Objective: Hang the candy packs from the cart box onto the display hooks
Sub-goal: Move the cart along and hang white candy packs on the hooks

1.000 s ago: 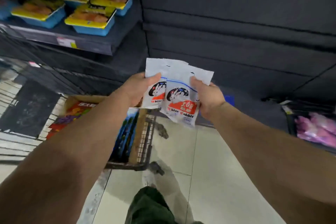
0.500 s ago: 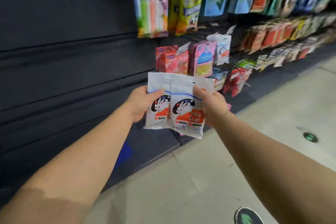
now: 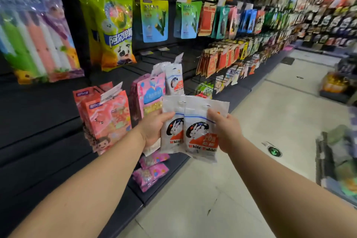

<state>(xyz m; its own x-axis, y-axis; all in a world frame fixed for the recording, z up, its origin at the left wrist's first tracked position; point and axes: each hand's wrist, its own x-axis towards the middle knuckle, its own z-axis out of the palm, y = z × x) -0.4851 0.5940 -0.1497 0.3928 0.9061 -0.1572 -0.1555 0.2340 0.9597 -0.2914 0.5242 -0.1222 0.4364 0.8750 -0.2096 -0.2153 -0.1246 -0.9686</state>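
Observation:
Two white White Rabbit candy packs sit side by side in front of me, overlapping a little. My left hand [image 3: 153, 128] grips the left candy pack [image 3: 172, 133] by its left edge. My right hand [image 3: 226, 130] grips the right candy pack [image 3: 201, 137] by its right edge. Each pack has a hang hole near its top. Just above and behind them, matching White Rabbit packs [image 3: 174, 81] hang on a display hook. The cart box is out of view.
Pink candy bags [image 3: 150, 92] and red-pink bags [image 3: 108, 118] hang on hooks to the left. More pink bags [image 3: 150, 175] lie on the low dark shelf edge. Rows of hanging snack packs [image 3: 222, 60] run along the aisle. A loaded cart [image 3: 336, 162] stands at right on the tiled floor.
The view has swung right from the cart and the dark shelf panels to the hook display. Both hands carried the two packs along and now hold them close below the hanging White Rabbit packs.

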